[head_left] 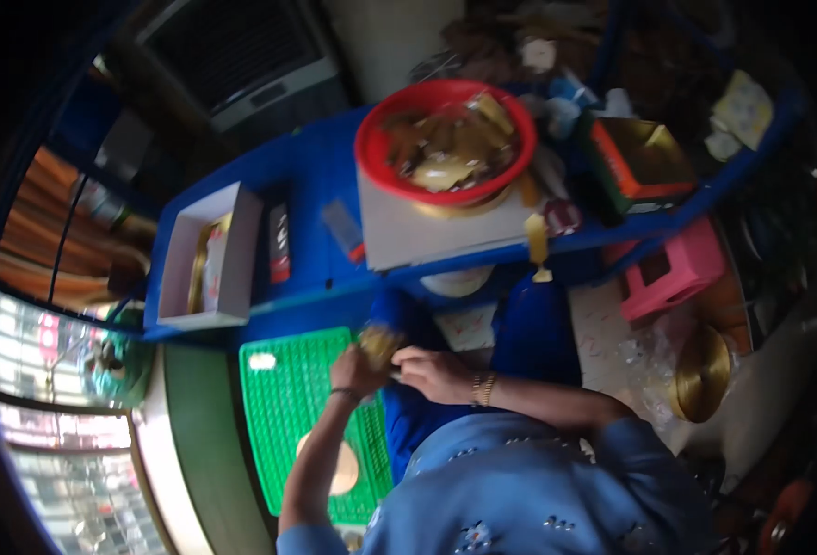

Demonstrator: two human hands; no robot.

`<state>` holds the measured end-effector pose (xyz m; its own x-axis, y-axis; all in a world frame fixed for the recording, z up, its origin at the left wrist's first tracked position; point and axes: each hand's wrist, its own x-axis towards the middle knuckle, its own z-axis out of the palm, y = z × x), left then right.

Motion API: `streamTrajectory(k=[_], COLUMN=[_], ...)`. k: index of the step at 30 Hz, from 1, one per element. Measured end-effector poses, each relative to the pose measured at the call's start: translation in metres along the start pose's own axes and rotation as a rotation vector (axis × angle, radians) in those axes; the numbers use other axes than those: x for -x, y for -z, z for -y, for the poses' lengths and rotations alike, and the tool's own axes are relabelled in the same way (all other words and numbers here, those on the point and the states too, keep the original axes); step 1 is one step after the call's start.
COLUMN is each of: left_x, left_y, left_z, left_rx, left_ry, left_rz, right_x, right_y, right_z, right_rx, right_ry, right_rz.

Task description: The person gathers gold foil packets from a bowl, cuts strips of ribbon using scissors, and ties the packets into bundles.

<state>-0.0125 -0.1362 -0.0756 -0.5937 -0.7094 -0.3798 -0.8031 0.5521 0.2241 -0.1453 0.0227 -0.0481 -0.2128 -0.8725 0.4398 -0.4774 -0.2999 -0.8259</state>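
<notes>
My left hand point(358, 372) is closed round the lower part of a small gold-coloured object point(381, 344), above my lap. From the right, my right hand point(433, 374) reaches to the same object, its fingers pressed together at the object's edge. Blur and the fingers hide the object's exact shape. Below and left of the hands lies a green perforated crate lid or tray point(288, 398), with a round beige item point(345, 470) on it.
A blue table point(311, 166) stands ahead, bearing a red basin point(364, 153) of gold-coloured pieces, a white box point(247, 208), a grey board point(390, 236) and a green-orange box point(663, 194). At the right are a pink stool point(691, 264) and gold discs point(703, 375) in plastic.
</notes>
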Motion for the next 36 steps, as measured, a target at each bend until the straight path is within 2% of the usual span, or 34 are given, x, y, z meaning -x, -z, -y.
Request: streamTrajectory(k=[1, 2, 3, 4, 6, 7, 8, 10, 12, 14, 16, 17, 18, 19, 20, 21, 22, 23, 24, 25, 27, 29, 31, 36], left_x=[0.002, 0.002, 0.007, 0.012, 0.017, 0.031, 0.036, 0.044, 0.052, 0.055, 0.054, 0.051, 0.049, 0.040, 0.027, 0.018, 0.013, 0.018, 0.021, 0.010, 0.005, 0.005, 0.004, 0.013], left_y=[0.016, 0.020, 0.038, 0.052, 0.067, 0.093, 0.100, 0.107, 0.127, 0.143, 0.149, 0.158, 0.169, 0.160, 0.147, 0.142, 0.141, 0.144, 0.146, 0.123, 0.114, 0.116, 0.112, 0.099], left_z=[0.000, 0.008, 0.001, -0.003, -0.008, -0.033, -0.036, -0.042, -0.052, -0.054, -0.044, -0.050, -0.055, -0.034, -0.006, -0.001, -0.006, -0.018, -0.029, -0.016, -0.017, -0.019, -0.013, -0.013], left_rx=[-0.148, -0.242, -0.329, -0.433, -0.483, -0.471, -0.466, -0.457, -0.457, -0.530, -0.535, -0.442, -0.350, -0.268, -0.195, -0.128, -0.054, 0.031, 0.119, 0.825, 1.006, 1.081, 1.211, 1.497], left_ry=[-0.040, -0.091, -0.093, -0.182, -0.220, -0.272, -0.300, -0.360, -0.375, -0.409, -0.402, -0.306, -0.193, -0.213, -0.225, -0.149, -0.080, -0.078, -0.094, -0.136, -0.435, -0.371, -0.354, -0.284], left_rz=[0.073, 0.021, 0.035, 0.037, 0.016, 0.070, 0.062, 0.050, 0.066, 0.065, -0.003, 0.057, 0.116, 0.090, 0.055, 0.178, 0.288, 0.270, 0.248, 0.377, 0.382, 0.450, 0.569, 0.558], right_x=[-0.010, -0.018, -0.029, -0.042, -0.074, -0.091, -0.107, -0.135, -0.148, -0.143, -0.129, -0.118, -0.103, -0.085, -0.070, -0.049, -0.038, -0.029, -0.015, -0.010, -0.016, -0.018, -0.035, -0.052], right_y=[0.007, 0.010, 0.016, 0.020, 0.023, 0.025, 0.028, 0.036, 0.045, 0.061, 0.092, 0.111, 0.144, 0.162, 0.196, 0.226, 0.251, 0.268, 0.281, 0.287, 0.289, 0.288, 0.290, 0.301], right_z=[-0.001, -0.016, -0.016, -0.014, -0.010, -0.006, 0.001, 0.004, -0.002, -0.012, -0.024, -0.041, -0.068, -0.091, -0.099, -0.152, -0.139, -0.142, -0.162, -0.168, -0.166, -0.170, -0.149, -0.149], right_rx=[0.014, 0.109, 0.144, 0.172, 0.240, 0.272, 0.286, 0.341, 0.202, 0.231, 0.220, 0.235, 0.328, 0.067, 0.375, 0.479, 1.003, 1.001, 1.117, 1.097, 1.132, 1.168, 1.143, 1.171], right_ry=[-0.063, -0.074, -0.020, 0.033, 0.227, 0.325, 0.356, 0.432, 0.352, 0.295, 0.379, 0.319, 0.343, -0.097, -0.091, -0.260, -0.396, -0.579, -0.628, -0.757, -0.855, -0.914, -0.991, -1.078], right_rz=[0.046, 0.177, 0.253, 0.336, 0.367, 0.382, 0.326, 0.356, 0.369, 0.260, -0.004, -0.136, -0.146, -0.415, -0.516, -0.582, -0.475, -0.362, -0.277, -0.197, -0.163, -0.175, -0.077, 0.076])
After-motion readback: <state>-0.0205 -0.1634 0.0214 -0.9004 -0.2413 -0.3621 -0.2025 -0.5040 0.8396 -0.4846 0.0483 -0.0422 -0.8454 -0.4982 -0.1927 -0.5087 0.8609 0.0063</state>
